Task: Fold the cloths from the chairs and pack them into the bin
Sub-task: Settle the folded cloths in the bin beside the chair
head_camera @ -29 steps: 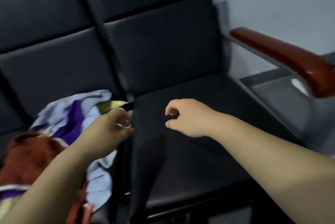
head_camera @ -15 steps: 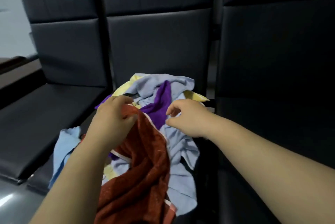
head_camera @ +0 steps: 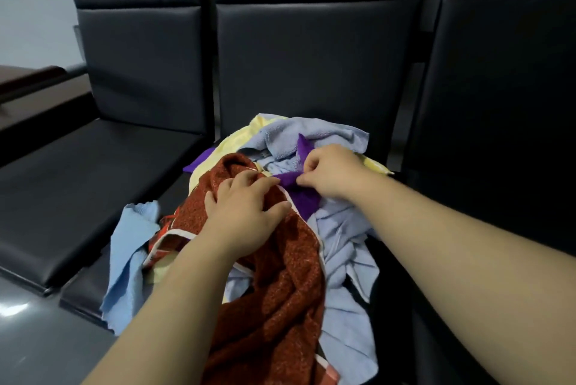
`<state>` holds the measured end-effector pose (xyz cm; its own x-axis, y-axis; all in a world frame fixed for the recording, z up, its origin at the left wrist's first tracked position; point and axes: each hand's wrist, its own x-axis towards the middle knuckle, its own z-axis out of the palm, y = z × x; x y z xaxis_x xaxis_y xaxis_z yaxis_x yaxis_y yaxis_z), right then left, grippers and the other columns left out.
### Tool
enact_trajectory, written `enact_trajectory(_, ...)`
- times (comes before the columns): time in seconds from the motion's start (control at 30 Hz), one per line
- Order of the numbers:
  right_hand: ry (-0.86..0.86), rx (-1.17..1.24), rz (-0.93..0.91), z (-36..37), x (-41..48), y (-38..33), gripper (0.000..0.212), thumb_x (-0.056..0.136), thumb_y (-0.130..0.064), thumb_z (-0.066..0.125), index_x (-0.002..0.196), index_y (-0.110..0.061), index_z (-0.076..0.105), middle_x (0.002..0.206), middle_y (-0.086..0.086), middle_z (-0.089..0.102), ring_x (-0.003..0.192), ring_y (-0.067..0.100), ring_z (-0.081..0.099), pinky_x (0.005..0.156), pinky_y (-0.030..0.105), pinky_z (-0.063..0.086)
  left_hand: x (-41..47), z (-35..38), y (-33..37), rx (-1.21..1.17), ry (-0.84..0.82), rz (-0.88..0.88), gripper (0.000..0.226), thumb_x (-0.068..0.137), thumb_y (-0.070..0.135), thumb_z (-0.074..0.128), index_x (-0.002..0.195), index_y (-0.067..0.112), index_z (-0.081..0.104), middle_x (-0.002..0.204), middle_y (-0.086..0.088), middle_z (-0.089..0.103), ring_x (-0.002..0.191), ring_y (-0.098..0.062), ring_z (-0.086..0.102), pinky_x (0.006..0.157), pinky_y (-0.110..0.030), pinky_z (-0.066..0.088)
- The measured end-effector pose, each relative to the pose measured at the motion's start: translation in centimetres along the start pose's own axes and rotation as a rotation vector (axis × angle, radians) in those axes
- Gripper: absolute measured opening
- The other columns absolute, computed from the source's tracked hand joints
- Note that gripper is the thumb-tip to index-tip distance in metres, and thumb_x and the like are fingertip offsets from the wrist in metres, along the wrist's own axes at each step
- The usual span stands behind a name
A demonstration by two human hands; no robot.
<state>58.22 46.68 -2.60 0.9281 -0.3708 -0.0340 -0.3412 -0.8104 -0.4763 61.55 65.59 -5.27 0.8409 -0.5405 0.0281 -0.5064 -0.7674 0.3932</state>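
A heap of cloths lies on the middle black chair seat (head_camera: 174, 197). On top is a rust-red cloth (head_camera: 280, 297) with a white hem, hanging over the seat's front. A purple cloth (head_camera: 299, 194), pale lavender-blue cloths (head_camera: 346, 260), a yellow cloth (head_camera: 237, 147) and a light blue cloth (head_camera: 131, 247) lie in the heap. My left hand (head_camera: 246, 213) rests spread on the red cloth. My right hand (head_camera: 327, 169) pinches a fold of the purple cloth. No bin is in view.
Black padded chairs stand in a row: one seat at the left (head_camera: 78, 191), one at the right (head_camera: 498, 166). A dark wooden armrest (head_camera: 28, 79) shows at the far left. Grey floor (head_camera: 46, 338) lies at the bottom left.
The view swung left from the bare right seat to the cloth heap. My left hand settled on the red cloth and my right hand closed on the purple cloth.
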Motion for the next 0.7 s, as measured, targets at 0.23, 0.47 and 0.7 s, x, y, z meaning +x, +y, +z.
enact_trajectory(0.23,0.252,1.014,0.073,-5.5,-0.2,0.5,0.018,0.099,-0.021,0.058,0.082,-0.018,0.054,0.074,0.004,0.065,0.073,0.02,0.06,0.068,0.038,0.043,0.5,0.5,0.4,-0.127,0.214,-0.014,0.041,0.09,0.055,0.052,0.123,0.031,0.048,0.134,0.007,0.049,0.128,-0.024,0.044,0.111,-0.059,0.03)
enact_trajectory(0.47,-0.252,0.155,-0.018,-5.1,-3.3,1.1,0.04,0.075,-0.051,0.085,0.098,-0.023,0.067,0.091,-0.005,0.061,0.083,0.014,0.061,0.075,0.032,0.051,0.2,1.3,1.0,-0.112,0.173,0.0,0.028,0.094,0.047,0.057,0.116,0.031,0.051,0.135,0.008,0.048,0.13,-0.021,0.042,0.116,-0.061,0.023)
enact_trajectory(0.7,-0.221,0.365,-0.008,-7.2,-4.3,1.5,0.009,0.093,-0.028,0.075,0.09,-0.02,0.072,0.082,-0.005,0.072,0.082,0.017,0.067,0.073,0.027,0.051,0.5,1.3,-0.1,-0.191,0.276,0.006,0.025,0.095,0.034,0.058,0.08,0.032,0.038,0.093,0.012,0.047,0.091,-0.019,0.048,0.098,-0.059,0.043)
